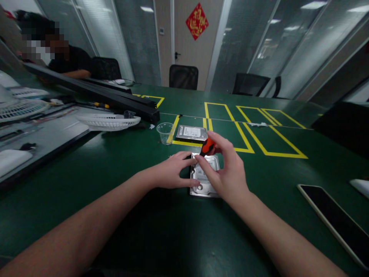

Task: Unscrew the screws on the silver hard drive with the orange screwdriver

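My right hand [229,169] grips a screwdriver [208,147] with an orange and black handle, its fingers pinched around it. The screwdriver leans over the upper left part of a silver hard drive [206,173] lying flat on the table; its tip is hidden by my fingers. My left hand [173,171] rests at the drive's left edge, fingers stretched and apart. Its thumb lies on the lower left of the cover, and its index finger reaches toward the screwdriver's tip. Just beyond is a second hard drive [191,132], label up, beside a clear plastic cup [165,134].
Yellow tape outlines [245,142] mark the green table [138,238]. A phone [331,219] lies at the right. To the left are a white fan grille [108,121], long black bars [115,96] and grey panels. A person [75,63] sits at the far left; chairs [183,77] stand behind.
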{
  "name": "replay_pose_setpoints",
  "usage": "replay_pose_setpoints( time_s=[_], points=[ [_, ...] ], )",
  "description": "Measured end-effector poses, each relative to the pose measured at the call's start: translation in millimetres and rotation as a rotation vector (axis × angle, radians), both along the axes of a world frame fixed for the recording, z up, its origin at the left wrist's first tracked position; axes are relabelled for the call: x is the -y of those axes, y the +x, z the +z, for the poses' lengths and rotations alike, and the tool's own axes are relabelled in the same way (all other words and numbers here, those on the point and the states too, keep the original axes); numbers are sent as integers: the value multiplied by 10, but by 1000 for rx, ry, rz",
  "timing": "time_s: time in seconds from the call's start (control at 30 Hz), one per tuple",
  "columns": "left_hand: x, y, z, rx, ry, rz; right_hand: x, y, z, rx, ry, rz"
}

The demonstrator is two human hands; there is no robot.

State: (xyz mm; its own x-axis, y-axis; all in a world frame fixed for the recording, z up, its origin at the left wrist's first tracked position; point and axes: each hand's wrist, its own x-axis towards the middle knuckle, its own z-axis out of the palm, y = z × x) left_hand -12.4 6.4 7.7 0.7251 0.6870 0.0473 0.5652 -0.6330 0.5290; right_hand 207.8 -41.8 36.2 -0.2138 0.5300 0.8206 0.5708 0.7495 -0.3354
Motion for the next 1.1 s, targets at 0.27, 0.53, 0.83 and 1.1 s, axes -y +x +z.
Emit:
replay_pose_setpoints(
  time_s=[0.27,0.53,0.83,1.1],
  points=[
    [-2,12,-21,1,3,15,21,-10,1,-35,-39,65],
    [7,9,6,-19,1,6,-3,-5,0,-15,1,17],
    [-13,-7,-35,25,0,7,17,3,-17,-40,-73,49],
    [7,7,-4,8,3,-3,2,-11,9,-20,-11,0]
  ],
)
